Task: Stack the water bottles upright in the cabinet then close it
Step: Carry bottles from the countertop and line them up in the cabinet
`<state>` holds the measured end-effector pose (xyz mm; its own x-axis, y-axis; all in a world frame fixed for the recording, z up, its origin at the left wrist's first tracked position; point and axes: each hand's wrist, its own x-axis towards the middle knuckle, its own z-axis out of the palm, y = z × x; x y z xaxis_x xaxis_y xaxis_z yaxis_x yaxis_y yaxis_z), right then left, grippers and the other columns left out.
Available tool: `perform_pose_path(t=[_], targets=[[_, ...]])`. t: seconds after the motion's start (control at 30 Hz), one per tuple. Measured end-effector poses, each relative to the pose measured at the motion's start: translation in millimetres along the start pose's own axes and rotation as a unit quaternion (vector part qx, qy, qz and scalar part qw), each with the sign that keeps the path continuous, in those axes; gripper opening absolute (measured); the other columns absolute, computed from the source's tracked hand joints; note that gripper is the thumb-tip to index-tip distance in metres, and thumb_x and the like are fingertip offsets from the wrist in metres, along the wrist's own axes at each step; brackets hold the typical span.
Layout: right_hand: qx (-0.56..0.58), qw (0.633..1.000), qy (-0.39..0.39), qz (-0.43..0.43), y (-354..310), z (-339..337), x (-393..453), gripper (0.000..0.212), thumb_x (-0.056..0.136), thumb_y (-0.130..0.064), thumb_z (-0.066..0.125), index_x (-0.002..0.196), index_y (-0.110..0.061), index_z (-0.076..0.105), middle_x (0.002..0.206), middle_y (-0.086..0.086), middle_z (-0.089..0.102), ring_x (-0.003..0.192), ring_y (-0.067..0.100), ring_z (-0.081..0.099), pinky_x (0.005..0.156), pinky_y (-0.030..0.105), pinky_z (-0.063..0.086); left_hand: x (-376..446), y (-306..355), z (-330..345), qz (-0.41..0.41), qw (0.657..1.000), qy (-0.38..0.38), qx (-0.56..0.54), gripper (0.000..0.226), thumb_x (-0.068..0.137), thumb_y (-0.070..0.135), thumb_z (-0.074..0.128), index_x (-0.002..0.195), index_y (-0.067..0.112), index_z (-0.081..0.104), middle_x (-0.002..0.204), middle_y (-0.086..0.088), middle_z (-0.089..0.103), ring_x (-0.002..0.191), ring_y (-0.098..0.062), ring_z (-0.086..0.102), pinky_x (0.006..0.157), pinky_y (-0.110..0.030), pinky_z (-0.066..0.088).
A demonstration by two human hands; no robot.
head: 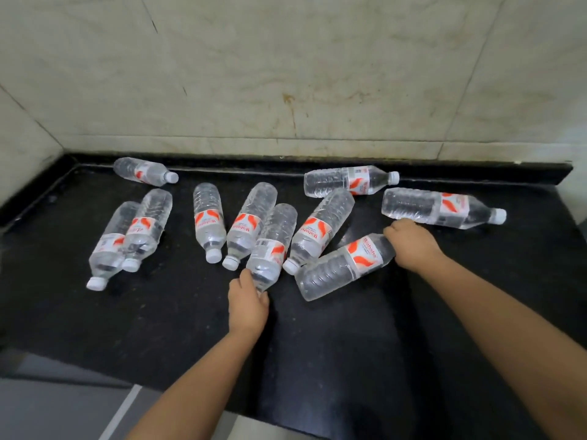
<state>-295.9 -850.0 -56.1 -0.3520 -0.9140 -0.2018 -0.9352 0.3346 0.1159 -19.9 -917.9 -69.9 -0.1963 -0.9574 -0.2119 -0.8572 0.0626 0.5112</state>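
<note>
Bottles (pixel 209 222) lie flat on the counter (pixel 317 344) beyond my hands: left hand (pixel 247 304) grips one bottle's neck (pixel 263 274), right hand (pixel 413 246) clasps another's (pixel 384 249).

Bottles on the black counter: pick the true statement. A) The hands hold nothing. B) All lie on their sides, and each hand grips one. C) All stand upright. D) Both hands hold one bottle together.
B: every bottle lies flat on the counter; the left hand grips the cap end of one bottle, and the right hand grips another.
</note>
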Motion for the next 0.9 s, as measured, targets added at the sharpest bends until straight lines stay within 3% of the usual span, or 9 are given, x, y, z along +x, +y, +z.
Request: perform_pose_path(t=[0.17,0.37,0.5,0.53,0.6,0.63,0.7,0.83,0.9], targets=[[0.037,0.999,0.006,0.018,-11,-21,-75,0.026,0.087,-0.014,0.054,0.112,-0.008,0.052,0.120,0.009,0.051,0.111,0.027,0.054,0.083,0.036,0.049,-35,-9,-22,0.037,0.998,0.033,-0.024,0.046,0.086,0.004,0.056,0.130,0.000,0.044,0.126,-0.021,0.044,0.111,-0.035,0.050,0.094,-0.038,0.043],[0.074,0.993,0.087,-0.040,-79,-42,-190,0.034,0.090,-0.027,0.054,0.117,-0.006,0.054,0.122,0.010,0.050,0.102,0.029,0.060,0.081,0.035,0.047,-118,-52,-66,0.133,0.989,0.037,0.057,0.023,0.091,0.014,0.052,0.110,0.001,0.057,0.102,-0.012,0.043,0.093,-0.040,0.059,0.075,-0.039,0.045],[0.126,0.971,0.186,-0.086,-139,-53,-269,0.043,0.048,-0.024,0.087,0.086,-0.011,0.071,0.070,0.009,0.062,0.042,0.023,0.061,0.032,0.026,0.048,-177,-85,-103,0.167,0.982,0.046,0.077,0.026,0.095,0.020,0.046,0.110,0.004,0.058,0.108,-0.010,0.045,0.099,-0.036,0.059,0.084,-0.037,0.046],[0.149,0.964,0.204,-0.083,-152,-57,-287,0.039,0.050,-0.024,0.084,0.084,-0.011,0.071,0.069,0.010,0.061,0.040,0.025,0.060,0.032,0.028,0.050,-191,-91,-111,0.164,0.983,0.053,0.059,0.027,0.095,0.020,0.045,0.111,0.003,0.060,0.114,-0.013,0.048,0.102,-0.035,0.058,0.087,-0.037,0.045],[0.202,0.952,0.226,-0.038,-176,-69,-320,0.029,0.072,-0.021,0.073,0.098,-0.010,0.068,0.085,0.014,0.058,0.071,0.033,0.065,0.062,0.036,0.056,-218,-102,-128,0.157,0.985,0.064,0.028,0.030,0.095,0.022,0.047,0.112,0.003,0.063,0.119,-0.017,0.051,0.109,-0.034,0.056,0.091,-0.036,0.043],[0.225,0.953,0.203,0.000,-185,-73,-334,0.028,0.079,-0.022,0.067,0.106,-0.012,0.066,0.091,0.013,0.054,0.088,0.033,0.062,0.075,0.034,0.050,-230,-108,-135,0.156,0.986,0.062,0.017,0.030,0.094,0.024,0.050,0.112,0.003,0.063,0.118,-0.019,0.053,0.111,-0.034,0.055,0.093,-0.035,0.043],[0.265,0.953,0.138,0.042,-196,-76,-353,0.027,0.082,-0.024,0.063,0.107,-0.013,0.065,0.092,0.010,0.051,0.100,0.032,0.058,0.077,0.029,0.042,-251,-120,-144,0.143,0.989,0.033,0.022,0.033,0.088,0.026,0.059,0.114,0.005,0.061,0.120,-0.019,0.051,0.112,-0.034,0.055,0.095,-0.034,0.043],[0.323,0.945,0.004,0.047,-222,-50,-394,0.007,0.079,-0.020,0.066,0.081,-0.014,0.062,0.084,0.008,0.058,0.059,0.022,0.058,0.049,0.025,0.043,-278,-154,-131,0.141,0.979,-0.065,0.134,0.034,0.083,0.017,0.060,0.115,0.005,0.058,0.124,-0.018,0.054,0.113,-0.035,0.056,0.092,-0.033,0.047],[0.328,0.942,-0.049,0.048,-236,-18,-410,0.009,0.077,-0.021,0.067,0.078,-0.017,0.058,0.090,0.011,0.064,0.065,0.022,0.058,0.057,0.030,0.050,-287,-178,-105,0.125,0.968,-0.128,0.177,0.032,0.085,0.015,0.057,0.114,0.003,0.059,0.123,-0.019,0.059,0.117,-0.033,0.055,0.093,-0.033,0.047]])
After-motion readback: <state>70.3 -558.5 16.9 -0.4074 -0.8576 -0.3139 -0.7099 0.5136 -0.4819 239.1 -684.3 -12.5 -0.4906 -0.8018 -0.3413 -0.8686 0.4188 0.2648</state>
